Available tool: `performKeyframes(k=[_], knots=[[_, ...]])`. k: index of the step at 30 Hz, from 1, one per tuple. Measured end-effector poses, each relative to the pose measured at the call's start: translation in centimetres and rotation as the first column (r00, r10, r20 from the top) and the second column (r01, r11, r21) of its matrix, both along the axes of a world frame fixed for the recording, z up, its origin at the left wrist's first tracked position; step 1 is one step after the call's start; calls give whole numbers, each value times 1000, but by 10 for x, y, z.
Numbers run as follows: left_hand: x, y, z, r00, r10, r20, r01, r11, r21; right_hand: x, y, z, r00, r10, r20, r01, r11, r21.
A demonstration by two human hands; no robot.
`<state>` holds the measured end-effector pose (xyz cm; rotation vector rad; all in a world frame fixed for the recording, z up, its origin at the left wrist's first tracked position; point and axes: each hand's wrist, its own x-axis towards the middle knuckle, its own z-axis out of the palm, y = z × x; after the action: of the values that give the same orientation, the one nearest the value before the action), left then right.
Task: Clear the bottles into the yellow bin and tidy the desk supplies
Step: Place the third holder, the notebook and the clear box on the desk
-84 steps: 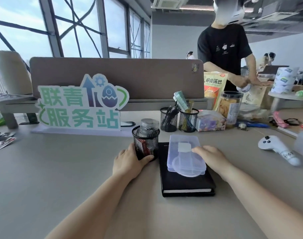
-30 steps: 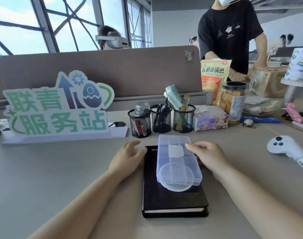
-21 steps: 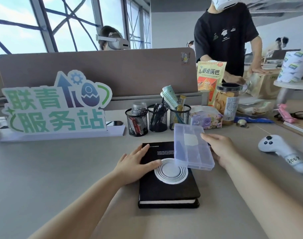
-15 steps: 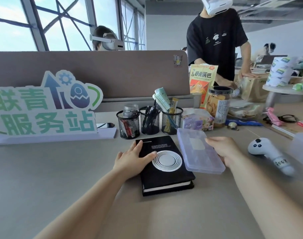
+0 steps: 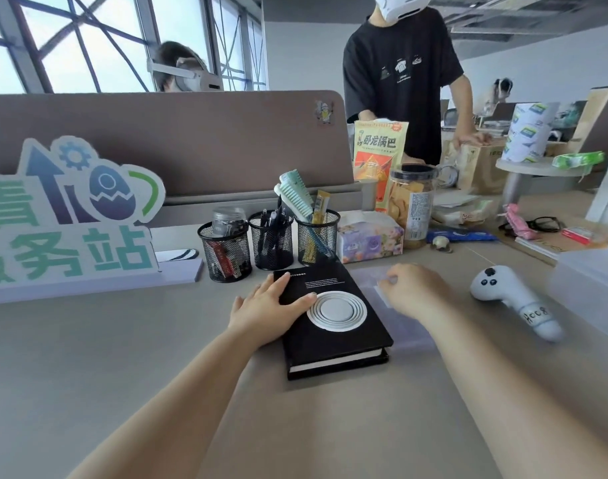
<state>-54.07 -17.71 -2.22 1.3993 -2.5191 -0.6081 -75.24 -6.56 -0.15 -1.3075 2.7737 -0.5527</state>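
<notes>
A black notebook point(image 5: 333, 344) lies on the desk with a white ringed disc point(image 5: 338, 310) on its cover. My left hand point(image 5: 268, 305) rests flat on the notebook's left side, thumb beside the disc. A clear plastic box point(image 5: 399, 323) lies on the desk just right of the notebook, blurred. My right hand point(image 5: 411, 292) is on top of the box with curled fingers; its grip is blurred. Three black mesh cups stand behind the notebook: the left one point(image 5: 225, 252) with a small jar, the middle one point(image 5: 271, 243) with pens, the right one point(image 5: 317, 240) with a comb.
A tissue pack point(image 5: 370, 240), snack jar point(image 5: 413, 203) and snack bag point(image 5: 378, 157) stand behind. A white controller point(image 5: 513, 302) lies at right, near a clear container point(image 5: 589, 295). A green sign point(image 5: 67, 216) fills the left. A person in a black shirt point(image 5: 399, 81) stands beyond the desk.
My right hand lifted the clear box off the notebook and moved it right, down onto the desk. The white disc stayed on the cover. My left hand slid onto the notebook.
</notes>
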Motion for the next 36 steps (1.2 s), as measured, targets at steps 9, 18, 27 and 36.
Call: performKeyframes(k=[9, 18, 27, 36], knots=[[-36, -8, -4, 998, 35, -55, -37, 999, -20, -24, -14, -15, 999, -10, 42, 8, 999, 33], [17, -21, 7, 937, 53, -345, -134, 968, -214, 39, -42, 2, 970, 235, 61, -222, 959, -174], [64, -85, 61, 914, 218, -343, -339, 874, -348, 85, -64, -14, 913, 395, -100, -402, 913, -69], [31, -124, 70, 944, 240, -225, -307, 888, -343, 88, -67, -15, 912, 388, -133, -401, 912, -87]])
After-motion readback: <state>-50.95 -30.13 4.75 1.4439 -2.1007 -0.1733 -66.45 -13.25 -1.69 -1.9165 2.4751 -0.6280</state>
